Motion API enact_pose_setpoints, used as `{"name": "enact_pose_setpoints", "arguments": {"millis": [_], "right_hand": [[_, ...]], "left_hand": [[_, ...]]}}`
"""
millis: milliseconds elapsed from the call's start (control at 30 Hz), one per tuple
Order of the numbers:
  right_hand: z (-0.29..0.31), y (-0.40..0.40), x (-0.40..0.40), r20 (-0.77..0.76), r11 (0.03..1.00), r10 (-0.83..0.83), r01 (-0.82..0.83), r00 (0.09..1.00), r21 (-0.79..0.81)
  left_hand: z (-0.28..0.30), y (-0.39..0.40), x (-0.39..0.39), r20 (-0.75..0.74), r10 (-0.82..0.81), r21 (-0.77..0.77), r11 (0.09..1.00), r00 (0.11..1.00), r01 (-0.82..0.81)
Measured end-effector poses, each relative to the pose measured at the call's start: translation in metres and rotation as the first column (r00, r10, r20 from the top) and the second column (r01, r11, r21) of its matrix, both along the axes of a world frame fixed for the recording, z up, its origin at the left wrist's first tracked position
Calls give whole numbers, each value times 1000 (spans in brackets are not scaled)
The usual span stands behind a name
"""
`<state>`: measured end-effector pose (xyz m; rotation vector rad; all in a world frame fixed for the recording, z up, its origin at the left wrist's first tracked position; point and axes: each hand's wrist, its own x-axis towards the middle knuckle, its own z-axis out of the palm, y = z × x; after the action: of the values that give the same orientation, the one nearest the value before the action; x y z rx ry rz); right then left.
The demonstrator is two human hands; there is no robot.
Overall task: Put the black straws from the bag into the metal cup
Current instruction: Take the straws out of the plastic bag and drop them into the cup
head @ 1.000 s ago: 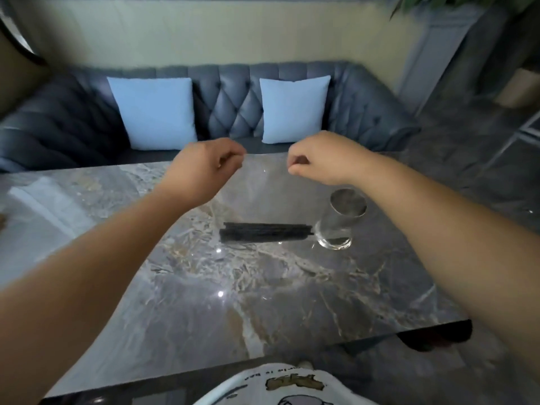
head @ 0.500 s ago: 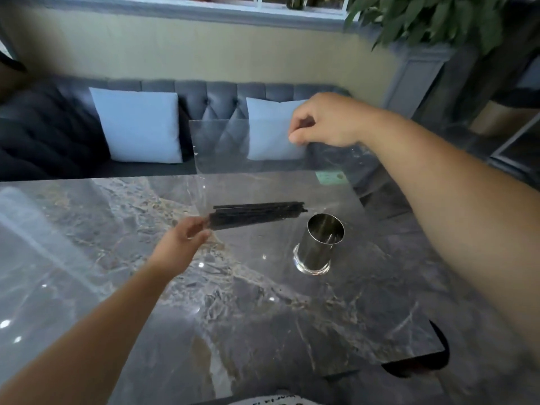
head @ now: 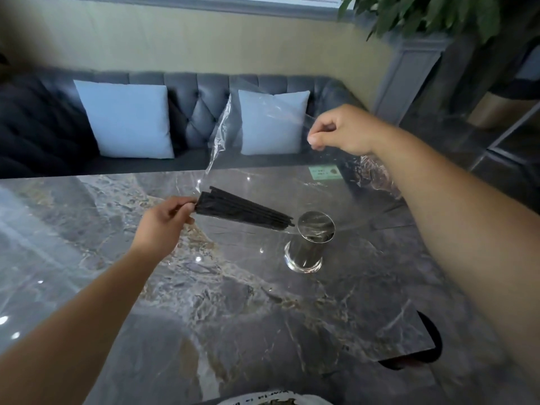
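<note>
- Black straws (head: 242, 210), bunched in a fan, hang above the marble table (head: 233, 302), their near ends pinched by the left hand (head: 163, 222) and their far tips slanting down to just beside the rim of the metal cup (head: 308, 242).
- The left hand, fingers curled, grips the straws' ends from the left; whether it also catches the plastic there cannot be told.
- The clear plastic bag (head: 263, 133) spreads around and above the straws, one edge rising toward the sofa, another stretched to the right.
- The right hand (head: 342, 131), held higher and well apart from the straws, pinches the bag's upper right edge between thumb and curled fingers.
- A green label (head: 325, 173) shows on the bag below that hand.
- The metal cup stands upright on the table, between the two forearms and below the right hand, with film draped near its mouth.
- Behind the table runs a dark tufted sofa (head: 201, 95) with two pale blue cushions (head: 128, 118), and a leafy plant (head: 423, 13) fills the upper right corner.
</note>
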<state>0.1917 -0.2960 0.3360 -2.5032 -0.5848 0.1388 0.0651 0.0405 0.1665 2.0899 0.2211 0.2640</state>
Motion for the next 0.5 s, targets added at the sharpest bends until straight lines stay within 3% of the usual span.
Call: {"name": "enact_pose_setpoints", "arguments": {"millis": [500], "right_hand": [[-38, -67, 6, -57, 939, -204, 212, 977, 271]], "left_hand": [[42, -38, 36, 123, -98, -71, 992, 988, 107]]}}
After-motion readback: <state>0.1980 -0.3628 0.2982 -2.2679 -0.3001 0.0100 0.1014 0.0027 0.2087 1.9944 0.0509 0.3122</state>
